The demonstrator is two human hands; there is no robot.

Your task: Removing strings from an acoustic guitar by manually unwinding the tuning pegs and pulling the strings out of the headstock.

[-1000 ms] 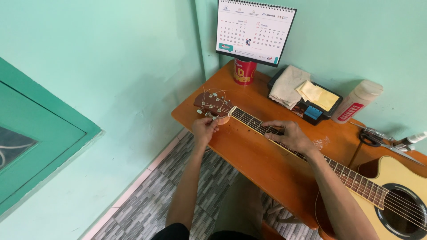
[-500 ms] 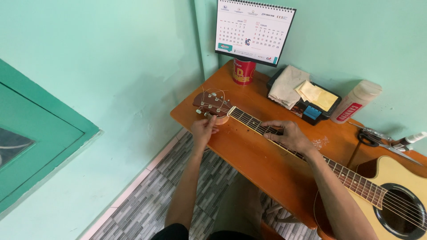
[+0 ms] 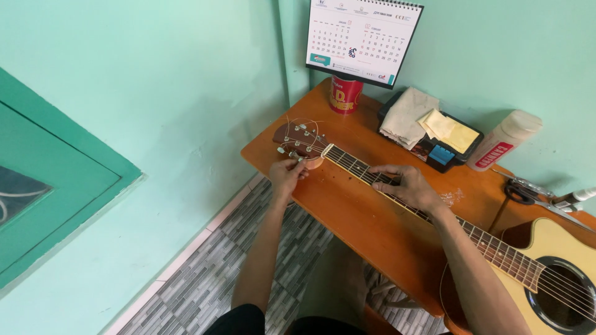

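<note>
An acoustic guitar [image 3: 559,260] lies flat across a small orange-brown wooden table [image 3: 366,217], its headstock [image 3: 298,138] toward the far left corner. My left hand [image 3: 287,175] pinches a tuning peg on the near side of the headstock. On the neck, a few frets down from the nut, rests my right hand [image 3: 406,185], its fingers pressing on the strings. Loose string ends curl above the headstock.
At the back of the table stand a red tin can [image 3: 345,94] and a desk calendar [image 3: 363,38]. A black tray [image 3: 434,146] holds a cloth and a yellow pad. A white spray bottle [image 3: 504,141] leans by the wall. Scissors [image 3: 528,189] lie at right.
</note>
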